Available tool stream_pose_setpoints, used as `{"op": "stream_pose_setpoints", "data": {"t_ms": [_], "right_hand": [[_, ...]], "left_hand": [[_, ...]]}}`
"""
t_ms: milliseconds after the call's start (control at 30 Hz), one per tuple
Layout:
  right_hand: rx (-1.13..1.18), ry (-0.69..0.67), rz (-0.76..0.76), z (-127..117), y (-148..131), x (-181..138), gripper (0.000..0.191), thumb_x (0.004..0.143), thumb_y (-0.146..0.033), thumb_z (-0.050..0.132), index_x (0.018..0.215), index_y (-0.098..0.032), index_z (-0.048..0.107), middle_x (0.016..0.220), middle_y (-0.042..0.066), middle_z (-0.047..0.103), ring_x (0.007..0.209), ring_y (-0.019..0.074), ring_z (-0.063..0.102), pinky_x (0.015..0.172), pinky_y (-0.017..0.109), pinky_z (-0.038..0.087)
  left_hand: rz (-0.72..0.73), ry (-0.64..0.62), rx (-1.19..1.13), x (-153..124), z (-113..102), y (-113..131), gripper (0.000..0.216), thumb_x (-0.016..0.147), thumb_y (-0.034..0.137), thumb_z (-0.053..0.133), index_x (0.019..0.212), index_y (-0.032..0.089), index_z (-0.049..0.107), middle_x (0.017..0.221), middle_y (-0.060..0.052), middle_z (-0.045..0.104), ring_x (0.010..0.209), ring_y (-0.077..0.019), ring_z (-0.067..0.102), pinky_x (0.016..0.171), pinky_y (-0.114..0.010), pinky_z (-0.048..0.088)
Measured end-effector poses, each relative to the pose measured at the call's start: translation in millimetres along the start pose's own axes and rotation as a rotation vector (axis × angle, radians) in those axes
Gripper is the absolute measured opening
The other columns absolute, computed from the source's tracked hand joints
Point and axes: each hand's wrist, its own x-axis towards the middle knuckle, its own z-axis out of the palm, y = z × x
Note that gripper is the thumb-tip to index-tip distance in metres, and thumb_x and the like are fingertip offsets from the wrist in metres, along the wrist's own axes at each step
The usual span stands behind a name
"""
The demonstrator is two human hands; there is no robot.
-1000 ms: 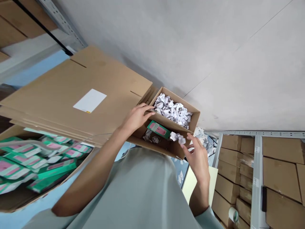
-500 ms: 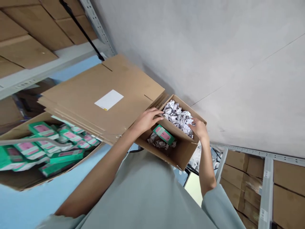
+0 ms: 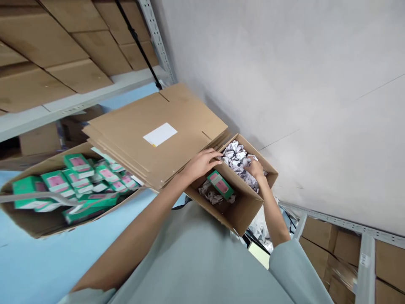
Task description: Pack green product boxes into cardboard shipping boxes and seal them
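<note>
Two open cardboard boxes stand side by side in front of me. Crumpled white paper (image 3: 236, 157) fills the far box (image 3: 268, 166). In the near box (image 3: 242, 207) a green and pink packet (image 3: 220, 185) lies tilted on some more crumpled paper. My left hand (image 3: 204, 164) grips the left end of the wall where the boxes meet, fingers on the far side and thumb on the near side. Inside the far box, my right hand (image 3: 255, 168) is closed on crumpled paper, its fingertips partly hidden.
Flat cardboard sheets (image 3: 190, 114) with a white label are stacked left of the boxes. A large carton (image 3: 30, 226) holding several green and pink packets sits further left. Shelves with brown boxes (image 3: 41, 33) stand upper left and lower right. A grey wall (image 3: 284, 84) rises behind.
My right hand has moved further into the far box and closed on the crumpled paper. My left hand keeps its place on the box edge. The view has shifted slightly.
</note>
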Motion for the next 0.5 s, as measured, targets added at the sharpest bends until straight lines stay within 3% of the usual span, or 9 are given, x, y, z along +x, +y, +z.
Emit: {"op": "stream_pose_setpoints", "data": {"t_ms": [133, 233, 500], "right_hand": [[0.169, 0.133, -0.035, -5, 17, -36, 0.053, 0.100, -0.032, 0.069, 0.152, -0.025, 0.061, 0.112, 0.007, 0.084, 0.108, 0.0269, 0.078, 0.096, 0.032, 0.053], [0.317, 0.262, -0.043, -10, 27, -71, 0.048, 0.097, -0.035, 0.067, 0.144, -0.024, 0.067, 0.090, 0.001, 0.079, 0.089, 0.0242, 0.077, 0.091, 0.031, 0.054], [0.709, 0.521, 0.009, -27, 16, -173, 0.056, 0.104, -0.052, 0.057, 0.150, -0.022, 0.064, 0.089, 0.002, 0.079, 0.081, 0.0230, 0.076, 0.083, 0.035, 0.062]], "left_hand": [[0.016, 0.004, -0.007, 0, 0, 0, 0.043, 0.107, 0.056, 0.060, 0.132, 0.027, 0.080, 0.128, -0.009, 0.077, 0.113, -0.0270, 0.074, 0.108, -0.039, 0.056], [0.022, 0.002, -0.005, 1, 1, -2, 0.043, 0.107, 0.057, 0.060, 0.131, 0.027, 0.080, 0.128, -0.008, 0.077, 0.110, -0.0263, 0.074, 0.107, -0.038, 0.056], [0.042, 0.013, -0.004, 2, 5, -8, 0.041, 0.104, 0.054, 0.062, 0.131, 0.028, 0.080, 0.129, -0.008, 0.079, 0.107, -0.0279, 0.075, 0.103, -0.039, 0.056]]}}
